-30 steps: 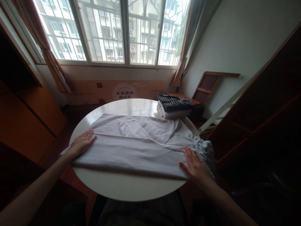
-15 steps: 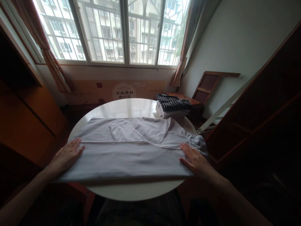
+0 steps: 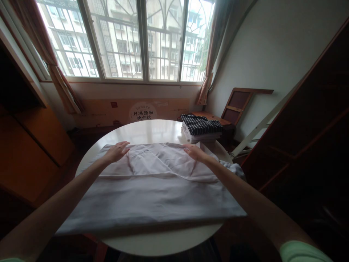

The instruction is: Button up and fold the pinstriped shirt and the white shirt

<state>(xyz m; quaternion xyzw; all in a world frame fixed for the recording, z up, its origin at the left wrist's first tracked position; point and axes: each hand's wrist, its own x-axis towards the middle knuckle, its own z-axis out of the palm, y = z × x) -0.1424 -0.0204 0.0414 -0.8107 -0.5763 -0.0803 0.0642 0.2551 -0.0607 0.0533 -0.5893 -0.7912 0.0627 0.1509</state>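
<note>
A light grey garment lies folded flat across the round white table, with a gathered, elastic-looking end at the right. A crease runs along its length, and its near edge hangs over the table's front at both sides. My left hand is over the garment's far edge, left of the middle, fingers stretched out toward the right. Opposite it, my right hand rests near the same far edge, fingers extended leftward. Both hands look open; whether the fingertips press the cloth I cannot tell.
A stack of folded clothes, a black-and-white striped one on top, stands at the table's back right. Behind are a window and curtains. A wooden chair is beyond the stack, and dark wooden furniture stands at the right.
Both hands have left the garment's left and right sides and moved forward and inward to its far edge. The view has tilted up slightly.
</note>
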